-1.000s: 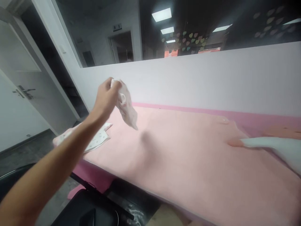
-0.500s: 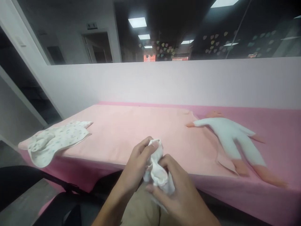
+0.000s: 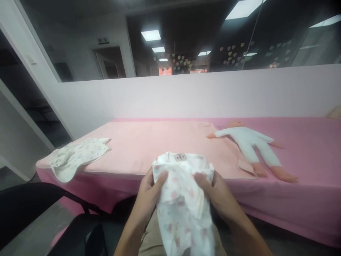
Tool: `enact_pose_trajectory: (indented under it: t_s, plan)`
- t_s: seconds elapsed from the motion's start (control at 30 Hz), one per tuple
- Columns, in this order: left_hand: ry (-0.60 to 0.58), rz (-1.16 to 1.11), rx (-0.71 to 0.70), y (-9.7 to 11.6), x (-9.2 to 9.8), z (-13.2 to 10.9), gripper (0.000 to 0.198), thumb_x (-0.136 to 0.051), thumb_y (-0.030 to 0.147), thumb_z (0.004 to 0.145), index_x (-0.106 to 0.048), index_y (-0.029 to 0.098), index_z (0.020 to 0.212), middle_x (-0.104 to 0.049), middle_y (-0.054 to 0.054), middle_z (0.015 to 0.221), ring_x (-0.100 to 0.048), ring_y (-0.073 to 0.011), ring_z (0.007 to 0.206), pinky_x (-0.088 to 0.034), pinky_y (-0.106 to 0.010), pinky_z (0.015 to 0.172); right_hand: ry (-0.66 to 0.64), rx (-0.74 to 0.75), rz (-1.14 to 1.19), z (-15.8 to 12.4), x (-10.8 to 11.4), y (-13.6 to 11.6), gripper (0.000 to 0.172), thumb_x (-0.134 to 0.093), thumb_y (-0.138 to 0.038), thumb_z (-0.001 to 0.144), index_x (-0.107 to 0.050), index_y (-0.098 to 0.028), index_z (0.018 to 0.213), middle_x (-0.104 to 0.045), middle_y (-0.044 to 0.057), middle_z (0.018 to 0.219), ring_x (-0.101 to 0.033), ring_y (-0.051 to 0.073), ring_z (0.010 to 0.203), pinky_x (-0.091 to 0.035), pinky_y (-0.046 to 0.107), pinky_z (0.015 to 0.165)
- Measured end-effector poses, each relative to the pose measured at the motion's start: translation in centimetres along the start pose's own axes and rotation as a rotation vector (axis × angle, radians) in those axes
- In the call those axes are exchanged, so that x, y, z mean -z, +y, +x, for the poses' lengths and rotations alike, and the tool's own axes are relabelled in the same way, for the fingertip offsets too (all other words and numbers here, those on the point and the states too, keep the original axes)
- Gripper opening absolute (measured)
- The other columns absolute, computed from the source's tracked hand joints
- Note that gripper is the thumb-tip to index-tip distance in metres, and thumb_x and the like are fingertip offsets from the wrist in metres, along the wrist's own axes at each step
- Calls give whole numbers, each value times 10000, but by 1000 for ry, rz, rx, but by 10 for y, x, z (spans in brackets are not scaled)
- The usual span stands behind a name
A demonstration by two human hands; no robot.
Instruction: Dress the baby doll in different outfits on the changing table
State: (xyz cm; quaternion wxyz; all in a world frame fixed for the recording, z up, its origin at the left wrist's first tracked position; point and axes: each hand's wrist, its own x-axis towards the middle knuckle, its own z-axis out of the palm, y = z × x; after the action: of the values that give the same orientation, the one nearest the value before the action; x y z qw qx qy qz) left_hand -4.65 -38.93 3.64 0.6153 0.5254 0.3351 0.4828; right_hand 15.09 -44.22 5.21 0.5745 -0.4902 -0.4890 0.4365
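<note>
A small white baby garment with a pink and pastel print hangs over my lap, its neckline and label at the top. My left hand grips its left upper edge, thumb on the front. The right upper edge is held by my right hand, thumb likewise on the cloth; the other fingers of both hands are mostly hidden behind it. Beyond, a baby doll in a white suit lies on its back on the table. A white patterned garment lies over the table's left front edge.
The table is covered by a pink cloth with a paler peach mat on top. A white wall with a window above stands behind it. At lower left is a black chair.
The garment was bunched up between my hands; now it is spread open and hangs down. My hands have moved apart, and the view has shifted slightly.
</note>
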Motion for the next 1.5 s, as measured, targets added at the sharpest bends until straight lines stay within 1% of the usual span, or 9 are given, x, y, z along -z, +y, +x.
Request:
enact_pose_trajectory:
  t_s: [0.27, 0.6, 0.83, 1.0, 1.07, 1.13, 1.23, 1.37, 1.5]
  plan:
    - [43, 112, -20, 2, 34, 5, 341, -718, 476, 908, -699, 277, 1184, -736, -53, 1096, -692, -248, 968, -567, -319, 821, -65, 47, -287, 9, 17, 1, 385, -715, -553, 899, -643, -214, 1066, -739, 49, 1026, -704, 259, 1003, -584, 317, 828]
    - [129, 187, 19, -2, 55, 44, 343, -757, 561, 824, -751, 308, 1057, -718, -66, 968, -684, -272, 876, -555, -334, 693, -178, -30, -262, 50, 28, 26, 429, -795, -389, 845, -670, -224, 1221, -736, 101, 1172, -717, 281, 1037, -601, 439, 975]
    - [61, 225, -45, 42, 58, 128, 462, -746, 517, 857, -716, 274, 1249, -738, -108, 1172, -707, -317, 1057, -590, -380, 802, -160, -74, -275, 147, 42, -22, 567, -867, -454, 758, -718, -225, 1255, -717, 142, 1280, -672, 364, 1188, -590, 499, 992]
    - [-42, 265, -72, 64, 70, 239, 556, -733, 538, 865, -681, 201, 1305, -737, -144, 1208, -715, -310, 1060, -580, -428, 907, -239, -123, -284, 267, 52, -46, 487, -882, -437, 735, -754, -226, 1155, -728, 128, 1255, -673, 334, 1191, -593, 442, 972]
    - [2, 388, -38, 53, 82, 294, 594, -694, 532, 896, -629, 167, 1360, -713, -176, 1265, -717, -308, 1056, -571, -431, 913, -258, -147, -318, 319, 53, -36, 448, -859, -411, 757, -747, -199, 1136, -730, 131, 1241, -687, 299, 1152, -584, 412, 965]
    - [144, 629, 17, 28, 97, 343, 647, -664, 467, 924, -512, 129, 1454, -646, -221, 1372, -702, -318, 1086, -549, -448, 937, -109, -178, -431, 360, 52, -9, 508, -851, -394, 763, -701, -157, 1187, -722, 163, 1239, -695, 285, 1105, -581, 386, 904]
    - [171, 1129, -47, -26, 121, 385, 594, -622, 403, 947, -484, 129, 1455, -552, -219, 1491, -557, -368, 1308, -419, -525, 1097, 78, -197, -751, 390, 46, 47, 544, -768, -438, 846, -611, -144, 1276, -733, 161, 1186, -706, 263, 987, -535, 369, 851]
    - [-92, 1360, -274, -84, 142, 383, 432, -474, 415, 1017, -563, 236, 1400, -495, -111, 1559, -411, -334, 1426, -349, -541, 1152, -21, -189, -932, 382, 33, 104, 348, -564, -556, 963, -647, -231, 1056, -755, 69, 1063, -690, 233, 918, -482, 335, 788]
    - [-111, 1315, -293, -98, 147, 368, 437, -384, 436, 1056, -541, 295, 1439, -483, -69, 1563, -392, -296, 1446, -336, -520, 1172, -107, -173, -1008, 378, 20, 121, 414, -500, -619, 974, -594, -221, 1039, -754, 67, 863, -684, 251, 872, -447, 341, 740]
